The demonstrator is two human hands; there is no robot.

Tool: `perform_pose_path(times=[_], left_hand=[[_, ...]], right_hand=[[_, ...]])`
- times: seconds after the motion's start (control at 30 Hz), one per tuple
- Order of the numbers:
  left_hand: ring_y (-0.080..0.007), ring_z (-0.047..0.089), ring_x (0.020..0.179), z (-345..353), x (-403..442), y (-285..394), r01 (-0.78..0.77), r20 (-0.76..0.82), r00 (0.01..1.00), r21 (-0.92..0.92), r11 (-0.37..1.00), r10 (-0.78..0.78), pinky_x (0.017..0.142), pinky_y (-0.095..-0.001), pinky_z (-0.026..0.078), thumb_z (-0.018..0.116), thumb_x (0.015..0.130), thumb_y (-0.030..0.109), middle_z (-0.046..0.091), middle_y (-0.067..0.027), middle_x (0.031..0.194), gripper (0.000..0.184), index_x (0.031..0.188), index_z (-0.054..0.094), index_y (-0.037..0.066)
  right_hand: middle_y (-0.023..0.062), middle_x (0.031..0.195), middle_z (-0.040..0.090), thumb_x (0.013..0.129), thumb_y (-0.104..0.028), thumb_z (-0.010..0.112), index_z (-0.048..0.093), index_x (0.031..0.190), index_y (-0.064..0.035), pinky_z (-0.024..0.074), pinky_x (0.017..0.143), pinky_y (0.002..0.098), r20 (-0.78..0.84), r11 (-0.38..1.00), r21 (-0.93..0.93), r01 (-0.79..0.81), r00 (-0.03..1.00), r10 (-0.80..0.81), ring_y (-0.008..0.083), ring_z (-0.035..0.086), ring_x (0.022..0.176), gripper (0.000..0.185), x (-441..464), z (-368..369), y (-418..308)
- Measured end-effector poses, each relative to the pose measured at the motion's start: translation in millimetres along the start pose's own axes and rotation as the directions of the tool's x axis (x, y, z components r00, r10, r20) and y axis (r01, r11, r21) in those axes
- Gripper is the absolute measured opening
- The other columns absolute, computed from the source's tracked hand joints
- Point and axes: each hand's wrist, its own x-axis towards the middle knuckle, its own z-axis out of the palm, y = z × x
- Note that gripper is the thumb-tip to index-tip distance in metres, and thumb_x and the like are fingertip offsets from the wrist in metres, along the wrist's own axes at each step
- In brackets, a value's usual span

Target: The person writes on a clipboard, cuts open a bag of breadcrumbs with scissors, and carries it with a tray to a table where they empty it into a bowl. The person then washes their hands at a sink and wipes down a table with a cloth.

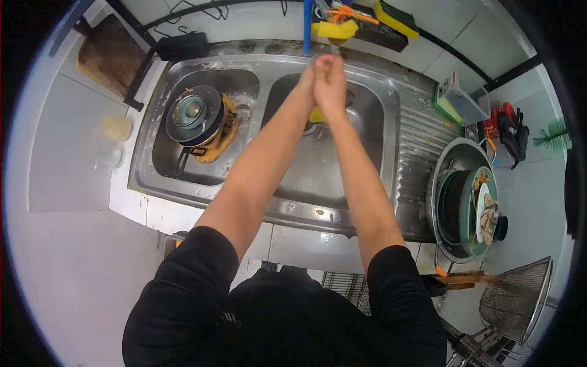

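Note:
My left hand (308,76) and my right hand (331,85) are pressed together over the back of the right sink basin (324,171), just below the tap. The fingers of both look curled against each other; anything between them is hidden. Right above them, a yellow wrap (335,30) with an orange tie (353,13) covers the tap end, beside a blue upright pipe (307,27). Between my forearms, low in the basin near the drain, shows a yellow piece (317,115), partly hidden by my wrist.
In the left basin (241,82), stacked bowls and a dark pan (211,101) rest on a wooden piece (225,137). A large metal bowl (435,202) of used dishes stands on the right drainboard (422,137). A yellow-black sponge (396,19) sits on the back shelf. A mesh strainer (516,300) juts out at lower right.

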Motion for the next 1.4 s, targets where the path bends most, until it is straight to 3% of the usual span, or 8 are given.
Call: perform_pose_path(times=[0.6, 0.67, 0.83, 1.0, 1.07, 1.23, 1.33, 1.4], left_hand=[[-0.0279, 0.063, 0.097, 7, 16, -1, 0.089, -0.099, 0.97, 0.994, 0.055, 0.223, 0.076, -0.0384, 0.054, 0.071, 0.072, 0.011, 0.063, -0.0116, 0.109, 0.056, 0.124, 0.053, 0.002], [-0.0276, 0.063, 0.097, 11, 13, -8, -0.018, -0.036, 0.962, 0.981, 0.193, 0.272, 0.077, -0.0363, 0.053, 0.07, 0.072, 0.007, 0.063, -0.0132, 0.11, 0.056, 0.125, 0.051, 0.0], [-0.0244, 0.059, 0.101, -39, 10, -25, -0.264, 0.076, 0.948, 0.731, 0.629, 0.309, 0.082, -0.0362, 0.052, 0.069, 0.071, -0.001, 0.057, -0.0149, 0.115, 0.071, 0.136, 0.04, 0.002], [-0.0326, 0.054, 0.113, -49, -60, -5, -0.006, -0.206, 0.94, 0.786, 0.618, 0.271, 0.091, -0.0513, 0.049, 0.07, 0.083, 0.029, 0.045, -0.0159, 0.131, 0.066, 0.14, 0.039, 0.018], [-0.0356, 0.052, 0.115, -43, -68, 7, 0.335, -0.022, 0.942, 0.081, 0.939, -0.334, 0.092, -0.0514, 0.049, 0.06, 0.084, 0.055, 0.044, -0.0153, 0.133, 0.071, 0.14, 0.038, 0.015], [-0.031, 0.063, 0.095, -16, -15, -16, 0.201, 0.022, 0.978, -0.384, 0.901, -0.208, 0.084, -0.0468, 0.051, 0.051, 0.09, 0.054, 0.061, -0.0158, 0.113, 0.058, 0.124, 0.054, 0.006], [-0.0251, 0.064, 0.083, -3, -22, -32, -0.426, -0.463, 0.8, 0.012, 0.905, 0.382, 0.079, -0.0414, 0.051, 0.055, 0.094, 0.035, 0.067, -0.0129, 0.098, 0.037, 0.118, 0.059, 0.006], [-0.0197, 0.064, 0.078, 11, -55, -34, -0.564, -0.007, 0.658, 0.658, 0.499, 0.753, 0.077, -0.0354, 0.051, 0.056, 0.093, 0.019, 0.069, -0.0096, 0.091, 0.029, 0.118, 0.059, 0.005]], right_hand=[[0.0128, 0.114, 0.056, 0.097, -0.043, 0.047, 0.048, 0.124, -0.0012, 0.0433, 0.091, 0.0388, -0.032, 0.8, 0.339, -0.495, 0.844, 0.535, 0.0243, 0.058, 0.1, 0.05, 25, -113, 39], [0.0139, 0.121, 0.056, 0.095, -0.055, 0.039, 0.048, 0.127, -0.0026, 0.041, 0.095, 0.0416, 0.054, 0.702, 0.018, -0.712, 0.701, 0.711, 0.0261, 0.056, 0.107, 0.062, -13, -93, 64], [0.012, 0.112, 0.062, 0.094, -0.056, 0.041, 0.05, 0.128, -0.003, 0.0408, 0.098, 0.045, 0.223, 0.034, 0.954, -0.299, 0.778, 0.587, 0.0288, 0.056, 0.11, 0.063, -42, -19, 37], [0.0101, 0.109, 0.064, 0.089, -0.037, 0.061, 0.053, 0.121, -0.0037, 0.0496, 0.086, 0.042, 0.3, 0.481, 0.643, -0.596, 0.774, 0.557, 0.0268, 0.061, 0.101, 0.047, 2, -15, 52], [0.0101, 0.108, 0.064, 0.086, -0.03, 0.066, 0.055, 0.118, -0.0035, 0.0515, 0.084, 0.0414, 0.351, 0.649, 0.391, -0.653, 0.757, 0.551, 0.0259, 0.063, 0.098, 0.043, 2, -20, 29], [0.0112, 0.108, 0.064, 0.087, -0.025, 0.065, 0.054, 0.116, -0.0023, 0.0511, 0.085, 0.0372, 0.246, 0.645, 0.566, -0.513, 0.852, 0.462, 0.021, 0.063, 0.096, 0.039, -27, -28, 23], [0.0083, 0.102, 0.062, 0.09, -0.027, 0.06, 0.056, 0.115, -0.0034, 0.0513, 0.081, 0.0333, 0.342, 0.276, 0.814, -0.511, 0.805, 0.484, 0.0204, 0.061, 0.095, 0.035, -38, -15, 52], [0.0071, 0.099, 0.061, 0.092, -0.027, 0.057, 0.056, 0.117, -0.0024, 0.0511, 0.081, 0.0323, 0.378, 0.354, 0.742, -0.569, 0.791, 0.481, 0.0191, 0.06, 0.094, 0.035, -36, -10, 87]])
